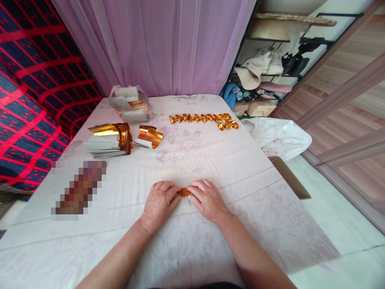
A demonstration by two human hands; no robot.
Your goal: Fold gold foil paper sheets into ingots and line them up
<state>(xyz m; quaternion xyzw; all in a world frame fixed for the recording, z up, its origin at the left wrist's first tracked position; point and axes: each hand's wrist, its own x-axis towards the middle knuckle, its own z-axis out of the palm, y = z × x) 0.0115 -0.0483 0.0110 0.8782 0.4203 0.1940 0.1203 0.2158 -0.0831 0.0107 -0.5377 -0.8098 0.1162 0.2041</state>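
Note:
Between my two hands lies a small piece of shiny gold foil paper [184, 192], low on the cloth-covered table [192, 228]. My left hand [162, 197] has its fingers closed on the paper's left end. The right end is pinched by my right hand [208, 199], and the fingertips hide both ends. Farther off, a row of folded gold paper pieces [198, 117] stretches toward the table's far right. On the left stands a fanned stack of gold and white paper sheets [110, 140], with a few loose gold sheets [151, 136] beside it.
A clear plastic bag [129, 105] of more paper sits at the far left. A blurred patch [80, 190] covers something on the left. Beyond the right edge are a white plastic bag [276, 136] and a shelf rack [267, 74]. A purple curtain [159, 48] hangs behind.

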